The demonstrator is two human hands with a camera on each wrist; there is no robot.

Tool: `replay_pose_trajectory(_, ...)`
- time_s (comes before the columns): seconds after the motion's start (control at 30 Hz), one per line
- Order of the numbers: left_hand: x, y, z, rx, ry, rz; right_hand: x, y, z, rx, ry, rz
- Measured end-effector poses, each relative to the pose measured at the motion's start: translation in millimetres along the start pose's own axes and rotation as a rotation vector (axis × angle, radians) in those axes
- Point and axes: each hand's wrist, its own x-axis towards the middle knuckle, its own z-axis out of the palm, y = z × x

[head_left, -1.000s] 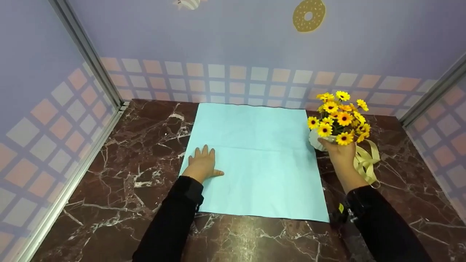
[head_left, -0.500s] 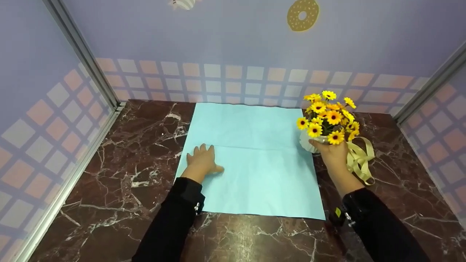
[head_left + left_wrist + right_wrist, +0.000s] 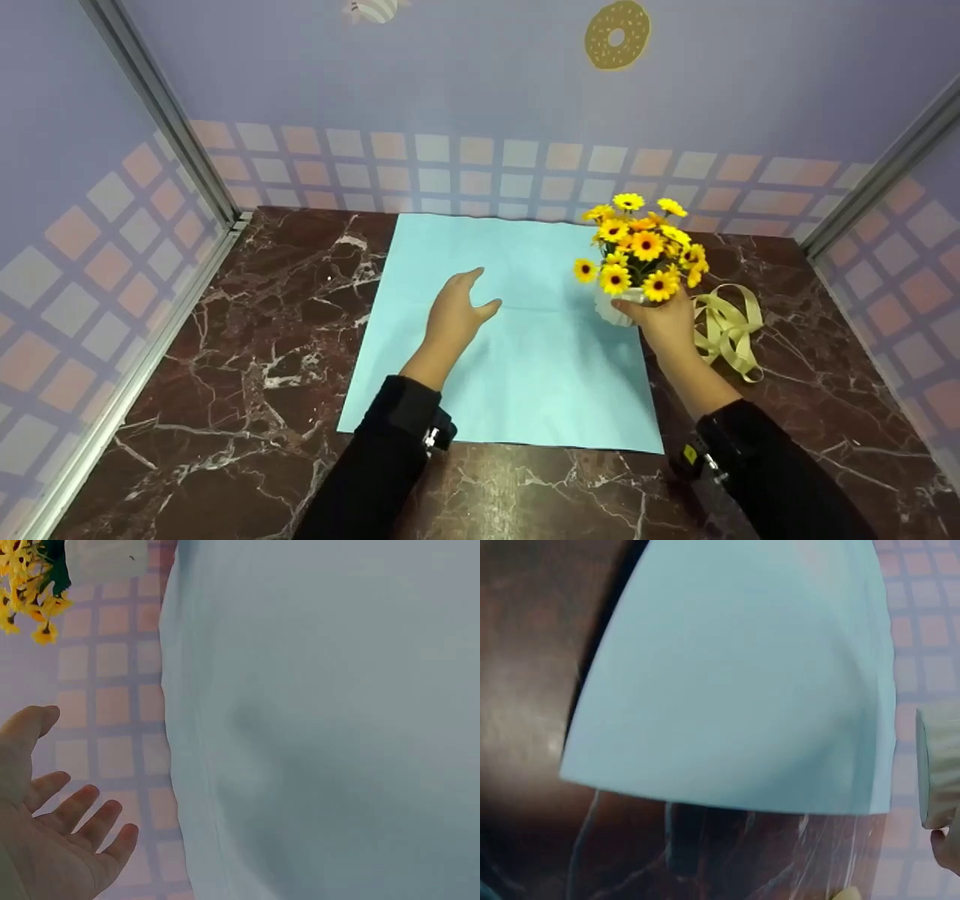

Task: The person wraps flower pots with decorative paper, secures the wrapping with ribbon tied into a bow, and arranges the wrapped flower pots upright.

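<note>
My right hand point(image 3: 664, 326) grips a white ribbed flowerpot point(image 3: 616, 309) full of yellow artificial flowers point(image 3: 645, 247), held over the right part of a light blue sheet point(image 3: 517, 375). In the right wrist view the pot point(image 3: 941, 765) shows at the right edge, tipped in that picture, with part of the hand below it. My left hand point(image 3: 455, 311) is raised over the sheet's left half, thumb and fingers spread apart and holding nothing. The left wrist view shows that hand point(image 3: 64, 832) with its fingers loosely extended, the flowers point(image 3: 30, 589) beyond it.
A pale yellow ribbon point(image 3: 727, 330) lies loosely looped on the dark marbled table point(image 3: 300, 315), right of the sheet. Behind the table stands a lilac wall point(image 3: 480, 82) with a pink and white check band. Side panels point(image 3: 60, 225) close off left and right.
The right hand has carried the flowerpot leftward from the sheet's right edge to over the sheet. My left hand has lifted off the sheet and moved right, turning toward the pot.
</note>
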Motion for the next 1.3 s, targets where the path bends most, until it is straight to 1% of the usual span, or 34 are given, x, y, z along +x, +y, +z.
replay_pose_trajectory(0.07, -2.2, 8.2, 4.2, -0.057, -0.002, 0.006, -3.9, -5, 4, 0.060, -0.012, -0.012)
replay_pose_trajectory(0.17, -7.3, 18.7, 12.1, -0.140, -0.049, -0.017, -9.2, -11, 9, 0.122, -0.038, -0.026)
replay_pose_trajectory(0.27, -13.0, 25.5, 21.7, -0.210, -0.123, -0.060, -13.4, -17, 14, 0.109, -0.063, -0.016)
replay_pose_trajectory(0.33, -16.6, 29.0, 28.7, -0.269, -0.165, -0.086, -16.5, -21, 17, 0.122, -0.082, -0.011)
replay_pose_trajectory(0.4, -19.5, 32.2, 35.8, -0.339, -0.186, -0.099, -19.6, -23, 20, 0.121, -0.095, -0.012)
replay_pose_trajectory(0.47, -22.2, 35.9, 41.3, -0.413, -0.183, -0.115, -22.5, -26, 23, 0.131, -0.112, -0.023)
replay_pose_trajectory(0.5, -23.0, 37.9, 43.6, -0.446, -0.178, -0.129, -23.9, -27, 25, 0.132, -0.117, -0.033)
replay_pose_trajectory(0.6, -24.5, 43.9, 48.8, -0.528, -0.147, -0.184, -27.2, -31, 30, 0.087, -0.122, -0.049)
replay_pose_trajectory(0.63, -24.7, 46.1, 50.1, -0.548, -0.138, -0.203, -28.3, -33, 32, 0.069, -0.122, -0.046)
replay_pose_trajectory(0.77, -25.7, 53.9, 54.3, -0.608, -0.104, -0.245, -34.6, -39, 37, 0.020, -0.133, -0.027)
replay_pose_trajectory(0.87, -28.0, 59.5, 55.0, -0.598, -0.079, -0.286, -38.8, -42, 42, 0.012, -0.132, -0.095)
replay_pose_trajectory(1.0, -30.8, 65.2, 54.8, -0.605, -0.026, -0.345, -42.9, -44, 52, -0.017, -0.083, -0.242)
replay_pose_trajectory(1.03, -31.5, 66.5, 54.7, -0.624, -0.009, -0.347, -43.8, -44, 54, -0.024, -0.070, -0.271)
replay_pose_trajectory(1.17, -32.7, 67.8, 56.1, -0.678, 0.075, -0.285, -46.6, -47, 63, -0.046, -0.028, -0.373)
replay_pose_trajectory(1.23, -33.2, 67.4, 57.2, -0.699, 0.122, -0.247, -48.2, -50, 68, -0.040, -0.024, -0.406)
replay_pose_trajectory(1.3, -33.8, 66.8, 58.2, -0.732, 0.158, -0.241, -49.7, -52, 73, -0.045, -0.023, -0.424)
